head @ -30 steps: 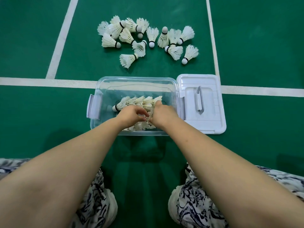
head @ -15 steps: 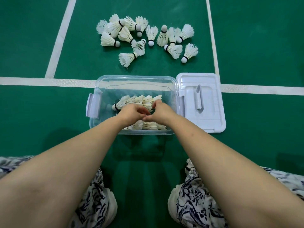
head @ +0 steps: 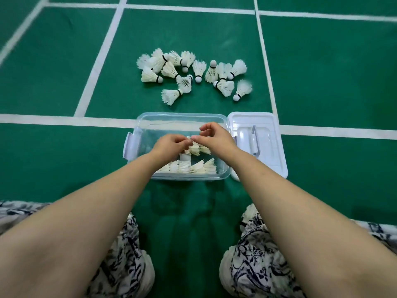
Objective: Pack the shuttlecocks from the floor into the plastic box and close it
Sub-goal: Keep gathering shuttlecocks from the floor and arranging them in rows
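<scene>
The bare left forearm (head: 111, 196) and bare right forearm (head: 279, 190) reach forward, converging. The left hand (head: 171, 146) lies knuckles-up, fingers curled under, perhaps pinching something. The right hand (head: 216, 136) hovers beside it, fingers loosely bent, empty.

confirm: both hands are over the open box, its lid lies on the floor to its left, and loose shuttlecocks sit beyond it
Wrong side: the head view shows the lid right of the box. The left hand and right hand are over the open box, loose shuttlecocks beyond it.

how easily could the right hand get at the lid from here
Probably yes: the right hand is over the box, the lid lies on the floor just beside it, and nothing sits between them.
</scene>
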A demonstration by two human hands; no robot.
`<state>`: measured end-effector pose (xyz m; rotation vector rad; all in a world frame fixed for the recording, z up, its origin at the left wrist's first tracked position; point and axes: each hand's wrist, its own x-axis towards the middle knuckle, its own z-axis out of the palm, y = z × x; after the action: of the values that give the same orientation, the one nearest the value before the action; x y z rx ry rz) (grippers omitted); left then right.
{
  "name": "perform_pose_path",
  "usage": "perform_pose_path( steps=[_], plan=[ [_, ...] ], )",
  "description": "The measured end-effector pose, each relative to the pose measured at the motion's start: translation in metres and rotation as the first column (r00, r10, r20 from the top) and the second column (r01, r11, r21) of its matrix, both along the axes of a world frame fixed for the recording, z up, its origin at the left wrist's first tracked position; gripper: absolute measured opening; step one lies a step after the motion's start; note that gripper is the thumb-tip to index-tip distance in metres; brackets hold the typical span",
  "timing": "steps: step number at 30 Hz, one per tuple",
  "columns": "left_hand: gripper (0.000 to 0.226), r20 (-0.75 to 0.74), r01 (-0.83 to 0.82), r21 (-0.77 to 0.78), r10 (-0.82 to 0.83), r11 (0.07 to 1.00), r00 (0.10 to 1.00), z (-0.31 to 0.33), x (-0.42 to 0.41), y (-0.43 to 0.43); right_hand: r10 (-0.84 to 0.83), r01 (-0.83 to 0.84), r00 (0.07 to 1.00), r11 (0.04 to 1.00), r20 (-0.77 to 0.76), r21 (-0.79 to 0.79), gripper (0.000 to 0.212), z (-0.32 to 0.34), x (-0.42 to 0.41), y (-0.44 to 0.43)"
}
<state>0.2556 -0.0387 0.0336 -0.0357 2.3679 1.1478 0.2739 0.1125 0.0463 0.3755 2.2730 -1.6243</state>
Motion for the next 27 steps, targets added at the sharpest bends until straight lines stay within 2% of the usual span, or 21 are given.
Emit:
perform_pose_path(
  steps=[5,7,10,15,20,27],
  plan=[
    [0.022,-0.172,-0.051,0.1,0.068,0.994,0.983,0.04,0.006,-0.002,0.09,-0.088,0.996,0.99,-0.018,0.11,0.033,0.036,0.008,-0.005],
    [0.02,-0.227,-0.007,0.072,0.023,0.997,0.974,0.061,0.01,-0.001,0.132,-0.123,0.99,0.977,-0.041,0.174,0.03,0.051,0.01,-0.01],
    [0.022,-0.303,0.048,0.011,-0.043,0.999,0.952,0.092,0.014,-0.003,0.199,-0.171,0.977,0.945,-0.077,0.277,0.038,0.077,0.012,-0.017],
    [0.025,-0.375,-0.007,-0.065,-0.018,0.998,0.927,0.121,0.0,-0.012,0.194,-0.137,0.972,0.927,-0.134,0.349,0.031,0.104,-0.003,-0.016],
    [0.032,-0.386,-0.079,-0.214,-0.01,0.974,0.923,0.115,-0.04,-0.017,0.14,-0.093,0.985,0.924,-0.104,0.37,0.032,0.094,-0.045,0.0],
    [0.037,-0.314,-0.102,-0.34,-0.011,0.935,0.949,0.046,-0.155,-0.007,0.035,-0.017,0.999,0.867,-0.027,0.497,0.06,0.016,-0.152,0.047]
  ],
)
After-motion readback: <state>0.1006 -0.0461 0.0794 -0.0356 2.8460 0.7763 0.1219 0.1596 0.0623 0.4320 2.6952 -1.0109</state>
